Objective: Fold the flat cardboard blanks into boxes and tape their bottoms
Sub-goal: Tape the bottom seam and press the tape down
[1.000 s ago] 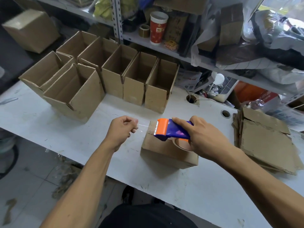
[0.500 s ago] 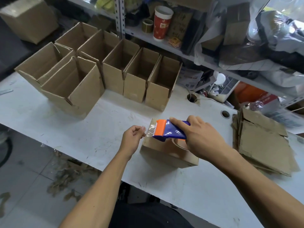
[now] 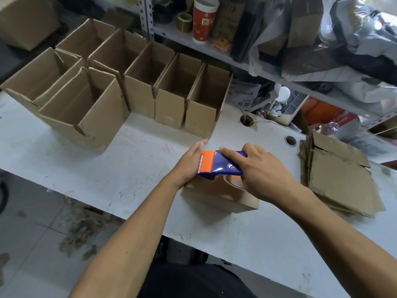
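Note:
A small cardboard box [image 3: 221, 200] lies bottom-up on the white table [image 3: 129, 168] in front of me. My right hand [image 3: 262, 171] grips a blue and orange tape dispenser [image 3: 217, 165] on top of it, the brown tape roll just under my palm. My left hand [image 3: 190, 164] lies with straight fingers against the box's left end, beside the dispenser's toothed blade. A stack of flat cardboard blanks [image 3: 339, 175] rests at the right.
Several folded open-topped boxes [image 3: 171, 93] stand in a row at the back left of the table. Two cable holes [image 3: 247, 121] pierce the tabletop. A cluttered shelf with a red paper cup [image 3: 204, 20] runs behind. Cardboard scraps [image 3: 86, 224] litter the floor.
My left hand, which pinched the pulled-out tape end to the left, has come in and flattened against the box's left end. The dispenser has stayed on the box.

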